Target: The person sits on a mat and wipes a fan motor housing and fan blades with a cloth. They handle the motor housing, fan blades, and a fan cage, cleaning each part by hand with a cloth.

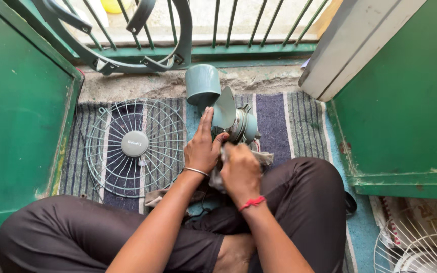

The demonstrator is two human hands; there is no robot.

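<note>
Dismantled table fan, held and wiped on a striped floor mat.

A grey-green fan motor [244,126] with one blade [224,107] attached is laid on the striped mat [279,121], between the knees of a seated person. The left hand [202,146] is set against the blade and motor, its fingers [207,121] extended and held close together. The right hand [239,171] is closed, its fingers curled around a pale cloth [265,157] pressed at the motor. A round wire fan guard [135,146] is laid flat on the mat, just beside the left hand. A cylindrical grey-green motor cover [203,85] is placed just beyond the blade. A second wire guard [416,247] is seen at the lower right.
</note>
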